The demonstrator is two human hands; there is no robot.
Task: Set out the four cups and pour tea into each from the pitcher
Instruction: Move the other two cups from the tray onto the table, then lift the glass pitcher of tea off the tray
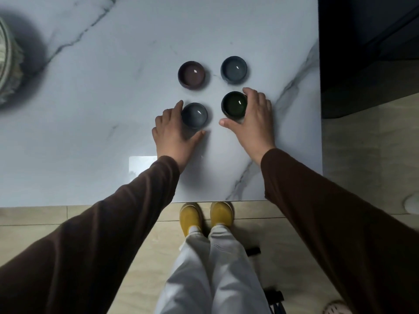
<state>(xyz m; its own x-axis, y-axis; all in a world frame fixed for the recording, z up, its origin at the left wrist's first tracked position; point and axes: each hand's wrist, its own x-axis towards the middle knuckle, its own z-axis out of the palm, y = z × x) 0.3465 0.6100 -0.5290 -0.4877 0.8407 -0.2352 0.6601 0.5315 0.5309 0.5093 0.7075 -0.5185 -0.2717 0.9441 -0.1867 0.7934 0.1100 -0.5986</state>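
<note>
Four small round cups stand upright in a square on the white marble table [90,109]. A brown cup [191,75] is at the far left and a blue-grey cup [234,69] at the far right. My left hand [174,132] wraps the left side of the near grey cup [194,115], thumb in front of it. My right hand [251,116] curls around the right side of the near dark green cup [234,105], thumb at its front. No pitcher is in view.
A round glass or woven object [9,62] sits at the table's far left edge. The table's right edge [320,109] runs close to the cups, with dark furniture beyond. My yellow shoes [205,217] stand at the near table edge.
</note>
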